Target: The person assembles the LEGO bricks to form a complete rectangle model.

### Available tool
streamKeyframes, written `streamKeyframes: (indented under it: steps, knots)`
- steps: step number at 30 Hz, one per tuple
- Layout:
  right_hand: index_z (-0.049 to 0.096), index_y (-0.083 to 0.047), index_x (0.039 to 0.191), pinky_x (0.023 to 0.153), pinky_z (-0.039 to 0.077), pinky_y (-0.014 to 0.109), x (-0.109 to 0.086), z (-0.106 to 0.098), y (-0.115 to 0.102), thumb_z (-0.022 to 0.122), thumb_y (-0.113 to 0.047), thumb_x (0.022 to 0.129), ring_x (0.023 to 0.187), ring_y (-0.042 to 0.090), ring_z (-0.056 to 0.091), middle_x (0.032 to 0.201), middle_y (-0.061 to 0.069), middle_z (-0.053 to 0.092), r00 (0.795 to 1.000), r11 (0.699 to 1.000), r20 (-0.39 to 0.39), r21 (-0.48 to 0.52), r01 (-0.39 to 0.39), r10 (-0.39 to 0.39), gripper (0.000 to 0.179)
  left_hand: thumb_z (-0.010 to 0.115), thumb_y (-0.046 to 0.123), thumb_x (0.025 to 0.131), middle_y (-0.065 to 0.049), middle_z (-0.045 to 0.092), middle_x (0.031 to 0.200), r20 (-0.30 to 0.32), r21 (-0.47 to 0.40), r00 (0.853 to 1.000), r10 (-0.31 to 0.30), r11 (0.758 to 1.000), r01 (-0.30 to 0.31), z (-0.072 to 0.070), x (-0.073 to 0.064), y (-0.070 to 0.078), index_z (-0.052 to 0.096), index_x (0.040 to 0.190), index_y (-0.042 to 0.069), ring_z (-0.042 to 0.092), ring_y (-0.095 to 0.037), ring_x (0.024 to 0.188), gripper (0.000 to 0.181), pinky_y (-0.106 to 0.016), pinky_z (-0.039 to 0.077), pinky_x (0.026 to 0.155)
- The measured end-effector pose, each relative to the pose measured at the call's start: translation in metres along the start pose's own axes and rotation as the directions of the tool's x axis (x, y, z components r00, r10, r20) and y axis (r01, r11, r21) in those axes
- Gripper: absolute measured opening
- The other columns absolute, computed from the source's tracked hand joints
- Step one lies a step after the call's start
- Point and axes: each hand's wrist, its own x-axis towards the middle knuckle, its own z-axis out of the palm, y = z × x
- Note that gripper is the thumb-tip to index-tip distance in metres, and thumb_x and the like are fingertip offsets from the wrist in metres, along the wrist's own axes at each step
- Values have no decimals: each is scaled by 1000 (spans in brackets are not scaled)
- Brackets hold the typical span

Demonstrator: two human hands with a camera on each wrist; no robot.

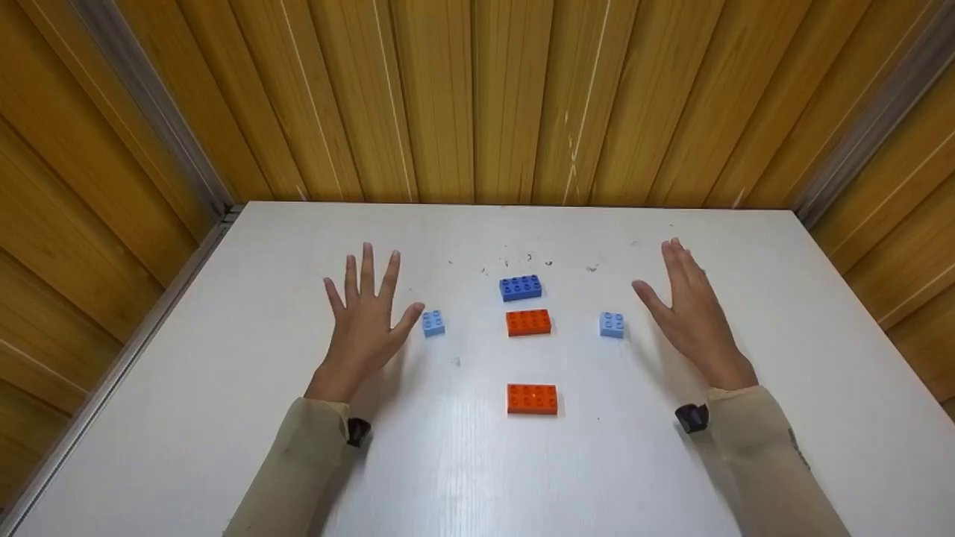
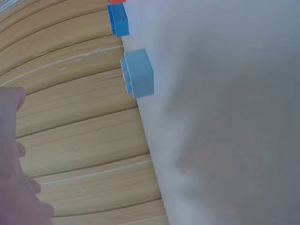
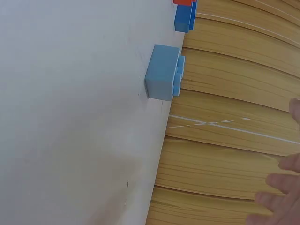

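My left hand is held over the table with its fingers spread and straight, holding nothing. Just right of its thumb sits a small light blue brick, which the left wrist view shows with its studs up. On the other side, my right hand has straight fingers and a thumb held apart, also holding nothing. A second light blue brick lies left of that thumb. Between the hands, a dark blue brick stands behind an orange-red brick. Another orange-red brick lies nearer to me.
The white table bears small dark marks near its far side. Wood-patterned panels rise behind it, with metal corner posts at the left and right. Each sleeve has a black wrist device, such as the left one.
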Motion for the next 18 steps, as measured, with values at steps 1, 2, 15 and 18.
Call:
streamKeyframes:
  steps: [1,2,15,18]
  knots:
    - [12,-10,155,116,12,59,1,1,0,48,-53,96,147,39,12,161,15,12,1000,1000,16,15,7,-7,82,45,58,94,-13,-8,162,23,-24,1000,10,1000,-9,1,-1,1,7,156,24,-7,-39,148,81,-68,-9,111]
    - [12,-11,155,116,14,59,2,1,-1,48,-53,96,147,38,12,161,15,12,999,1000,38,28,9,-10,82,46,56,94,-12,-9,162,46,-53,999,20,998,-17,3,-1,3,6,156,25,-8,-38,148,81,-66,-9,112]
    - [18,-16,155,116,16,58,10,17,4,51,-48,96,147,37,15,160,12,18,950,994,308,104,16,-47,75,49,63,90,4,2,163,313,-385,935,165,922,-34,23,-12,25,4,155,33,3,-23,151,84,-49,-2,121]
    - [19,-17,155,117,16,56,12,20,1,50,-51,95,147,36,16,160,11,20,925,992,375,122,11,-56,75,53,61,89,9,6,162,385,-451,904,185,893,9,26,-14,31,7,154,38,4,-19,150,82,-46,1,121]
